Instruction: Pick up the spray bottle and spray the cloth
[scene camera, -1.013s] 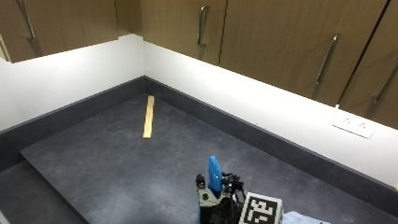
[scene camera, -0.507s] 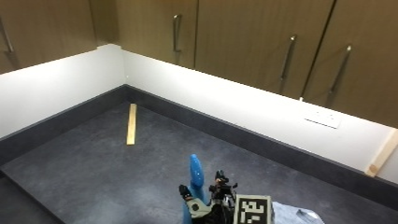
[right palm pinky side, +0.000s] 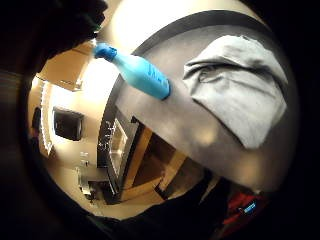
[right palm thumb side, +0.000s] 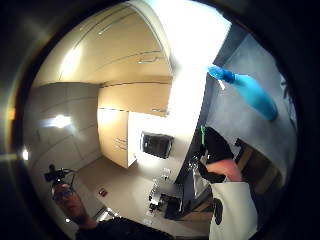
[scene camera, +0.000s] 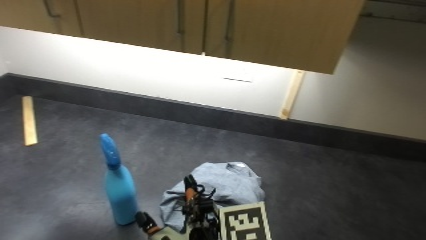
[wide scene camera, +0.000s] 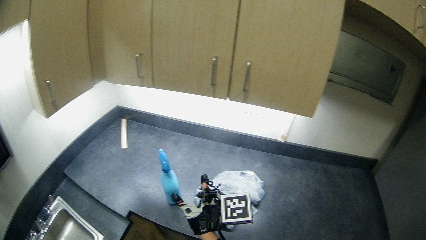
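Beside the crumpled grey cloth (scene camera: 216, 190) stands our blue spray bottle (scene camera: 118, 187), upright and untouched, while our gloved right hand (wide scene camera: 208, 215) hovers near it, finger position unclear.

glossy plastic spray bottle (scene camera: 121, 192), soft cloth (scene camera: 219, 190)

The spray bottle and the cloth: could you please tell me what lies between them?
Nothing: in the outside view, only bare dark countertop separates the spray bottle from the cloth.
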